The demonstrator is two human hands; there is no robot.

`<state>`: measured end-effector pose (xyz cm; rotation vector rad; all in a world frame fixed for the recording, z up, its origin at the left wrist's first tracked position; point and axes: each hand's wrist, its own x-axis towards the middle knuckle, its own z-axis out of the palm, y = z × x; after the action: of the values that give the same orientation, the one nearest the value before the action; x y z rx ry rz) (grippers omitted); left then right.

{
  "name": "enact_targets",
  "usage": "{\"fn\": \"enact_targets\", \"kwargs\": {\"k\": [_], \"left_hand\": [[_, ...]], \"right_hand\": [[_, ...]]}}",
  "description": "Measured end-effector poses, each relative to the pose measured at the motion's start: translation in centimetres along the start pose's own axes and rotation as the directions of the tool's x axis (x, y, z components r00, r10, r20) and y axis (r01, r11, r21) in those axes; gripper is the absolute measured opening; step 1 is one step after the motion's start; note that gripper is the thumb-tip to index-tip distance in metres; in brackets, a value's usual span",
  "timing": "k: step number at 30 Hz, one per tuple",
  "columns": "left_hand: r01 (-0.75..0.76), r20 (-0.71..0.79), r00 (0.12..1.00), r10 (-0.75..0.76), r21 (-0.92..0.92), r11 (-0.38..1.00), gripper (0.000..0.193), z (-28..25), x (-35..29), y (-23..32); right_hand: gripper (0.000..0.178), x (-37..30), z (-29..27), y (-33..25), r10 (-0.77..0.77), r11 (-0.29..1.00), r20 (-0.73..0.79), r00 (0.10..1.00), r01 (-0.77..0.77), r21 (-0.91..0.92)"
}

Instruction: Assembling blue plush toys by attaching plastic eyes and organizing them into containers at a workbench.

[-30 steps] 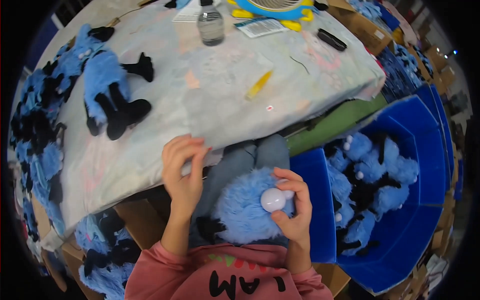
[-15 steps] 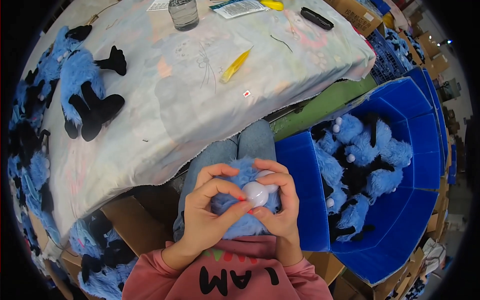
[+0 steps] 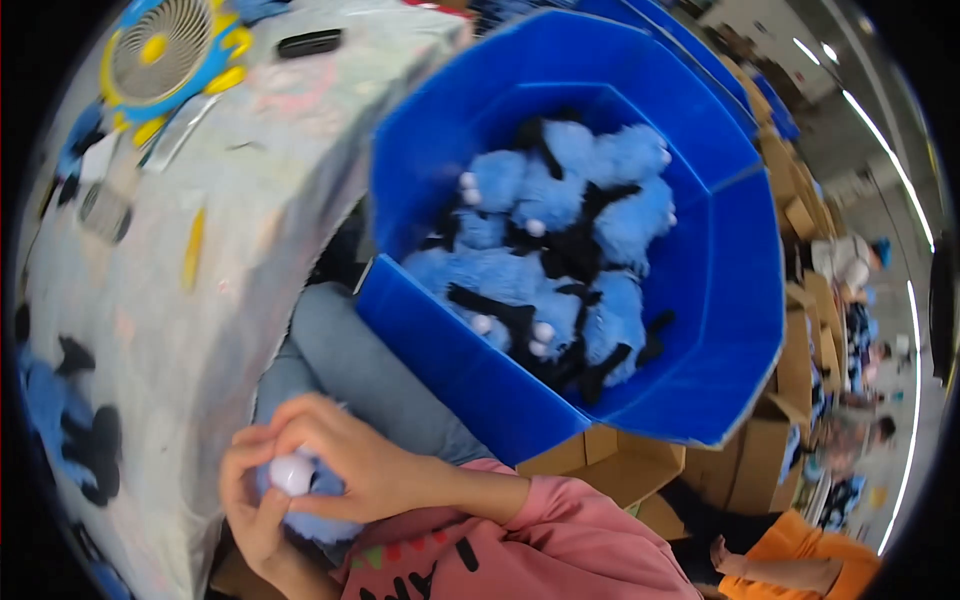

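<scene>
A fluffy blue plush toy (image 3: 325, 522) rests on my lap, low and left in the view, with a shiny white ball eye (image 3: 292, 474) on it. My left hand (image 3: 252, 505) wraps round the toy's outer side, thumb beside the eye. From the other side my right hand (image 3: 345, 450) is closed over the top of the toy, its fingers meeting the left ones above the eye. Much of the toy is hidden behind both hands.
A large blue bin (image 3: 700, 300) beside my legs holds several plush toys (image 3: 560, 200). On the cloth-covered table (image 3: 200, 330) are a fan (image 3: 155, 50), a yellow tool (image 3: 193, 250) and another plush (image 3: 60, 420). Cardboard boxes (image 3: 610, 465) and another person's orange sleeve (image 3: 810, 560) lie right.
The view has swung to the right, so the bin now fills the middle and a fan shows on the table. Both hands still hold the plush at its white eye.
</scene>
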<state>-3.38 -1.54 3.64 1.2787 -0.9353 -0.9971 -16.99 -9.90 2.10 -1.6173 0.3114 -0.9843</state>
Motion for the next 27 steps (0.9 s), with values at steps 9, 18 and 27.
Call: {"fn": "enact_targets", "kwargs": {"k": [9,18,27], "left_hand": [[0.037,0.206,0.978,-0.010,-0.128,0.991,0.040,0.6,1.2,-1.1],[-0.020,0.379,0.921,-0.093,0.282,0.959,0.043,6.8,3.5,-1.9],[0.317,0.492,0.871,0.015,-0.583,0.748,0.031,11.8,1.7,-3.6]], "right_hand": [[0.038,-2.9,-1.7,-1.9,-0.109,0.994,-0.047,0.993,0.110,0.008],[0.016,-12.5,-8.3,-9.8,-0.272,0.959,-0.238,0.932,0.241,-0.151],[0.021,-27.6,-11.9,-23.0,0.088,0.508,-0.746,0.660,-0.674,-0.536]]}}
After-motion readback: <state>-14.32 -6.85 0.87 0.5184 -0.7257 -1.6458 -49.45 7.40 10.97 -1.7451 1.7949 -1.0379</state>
